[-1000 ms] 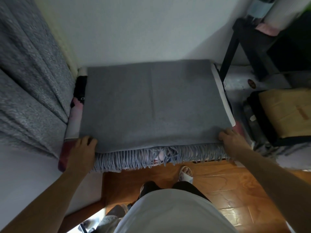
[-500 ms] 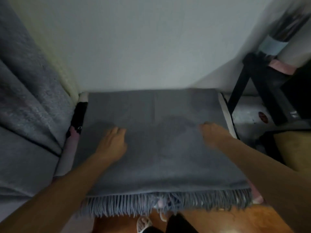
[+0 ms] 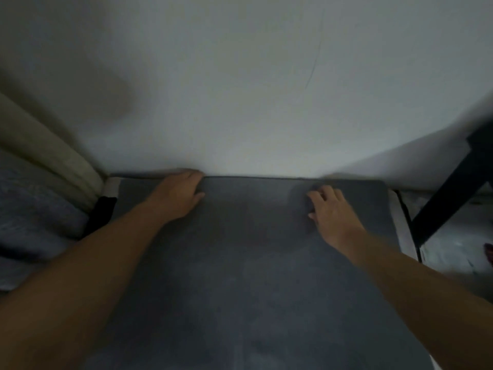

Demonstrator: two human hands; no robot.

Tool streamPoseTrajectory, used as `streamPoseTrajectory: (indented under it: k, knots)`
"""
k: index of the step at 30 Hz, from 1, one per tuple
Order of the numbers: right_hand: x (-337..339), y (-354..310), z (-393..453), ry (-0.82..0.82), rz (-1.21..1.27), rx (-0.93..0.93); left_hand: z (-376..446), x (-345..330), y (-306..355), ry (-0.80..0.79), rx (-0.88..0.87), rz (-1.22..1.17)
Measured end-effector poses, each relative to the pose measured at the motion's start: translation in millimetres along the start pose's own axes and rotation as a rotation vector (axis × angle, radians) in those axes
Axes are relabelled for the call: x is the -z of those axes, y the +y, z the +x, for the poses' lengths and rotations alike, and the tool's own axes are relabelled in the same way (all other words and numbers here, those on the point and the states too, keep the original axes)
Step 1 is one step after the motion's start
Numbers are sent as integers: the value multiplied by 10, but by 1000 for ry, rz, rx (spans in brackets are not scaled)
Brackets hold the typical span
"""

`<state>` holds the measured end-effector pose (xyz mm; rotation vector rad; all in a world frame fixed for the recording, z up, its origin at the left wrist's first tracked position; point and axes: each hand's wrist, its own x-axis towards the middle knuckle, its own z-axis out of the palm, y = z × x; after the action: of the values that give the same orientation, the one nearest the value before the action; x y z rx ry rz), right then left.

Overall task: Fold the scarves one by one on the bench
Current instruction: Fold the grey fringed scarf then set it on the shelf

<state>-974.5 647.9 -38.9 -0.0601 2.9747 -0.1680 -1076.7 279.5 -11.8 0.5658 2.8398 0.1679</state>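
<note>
White wall [image 3: 240, 89] behind, blurred. Grey scarf [image 3: 253, 276] spread flat over bench [image 3: 400, 231], far edge against wall. Grey curtain [image 3: 34, 209] at left; black frame [image 3: 450, 193] at right. Left hand [image 3: 178, 193] flat, fingers straight, at far edge. Right hand [image 3: 330, 209] on scarf, fingers loosely bent; grip uncertain.

Dim, murky light with no visible source. The white wall [image 3: 240, 89] reads grey, with a soft shadow patch at upper left. My left hand [image 3: 178, 194] and right hand [image 3: 329, 212] are smeared by motion blur. The dark scarf [image 3: 253, 263] shows grainy noise. Wide-angle distortion bends the edges.
</note>
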Motion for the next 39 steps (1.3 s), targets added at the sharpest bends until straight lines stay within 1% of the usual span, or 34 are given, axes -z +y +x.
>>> streamPoseTrajectory:
  k: [3,5,8,11,14,15,16,17,18,19,20,21,22,23,25,26,27,28,29,30,31,32,34,35,36,39]
  knots:
    - [-45,14,29,60,34,-17,208,-41,309,-11,-129,-2]
    - [-24,25,59,90,12,-7,352,-77,521,-46,-180,28]
    - [5,30,82,68,-5,1,485,-139,767,-90,-149,108]
    - [23,8,48,82,-38,-21,417,-162,890,15,-94,165]
    - [-27,-148,-148,219,-26,-10,144,-179,961,140,-63,186]
    - [-75,-247,-277,277,5,15,-12,-220,1003,156,-52,153]
    - [-141,-368,-444,299,43,51,-201,-303,1064,163,-45,104]
    - [-228,-490,-631,276,76,90,-422,-431,1143,160,-33,56]
    - [-317,-598,-810,208,109,123,-662,-591,1231,143,-15,25]
    - [-404,-668,-954,104,128,140,-886,-753,1316,115,11,19]
    - [-483,-660,-1013,39,97,138,-1068,-901,1382,83,43,31]
    - [-524,-590,-985,27,62,97,-1197,-1028,1419,49,68,54]
    - [-550,-480,-900,43,46,4,-1271,-1131,1432,34,78,83]
    - [-520,-352,-800,34,53,-137,-1301,-1205,1425,39,80,105]
    - [-409,-120,-569,-52,134,-464,-1283,-1227,1418,50,85,116]
    - [-366,-122,-485,-53,131,-538,-1277,-1219,1428,52,90,118]
    - [-344,-206,-421,-22,120,-481,-1276,-1221,1437,51,95,116]
    - [-340,-348,-394,2,108,-301,-1282,-1229,1444,44,101,115]
    - [-394,-499,-411,-36,71,-91,-1292,-1232,1451,31,106,116]
    - [-466,-587,-427,-56,27,68,-1294,-1237,1450,25,110,119]
    - [-482,-575,-384,-50,16,102,-1283,-1246,1438,27,112,121]
    - [-472,-477,-284,-14,33,24,-1277,-1259,1428,32,114,125]
    - [-405,-216,-53,19,57,-219,-1266,-1272,1431,46,116,132]
    - [-364,-120,34,4,49,-268,-1266,-1281,1433,56,118,133]
    - [-320,-130,55,15,33,-258,-1268,-1287,1433,60,117,133]
    - [-348,-548,-311,164,52,-128,-1290,-1275,1431,53,113,122]
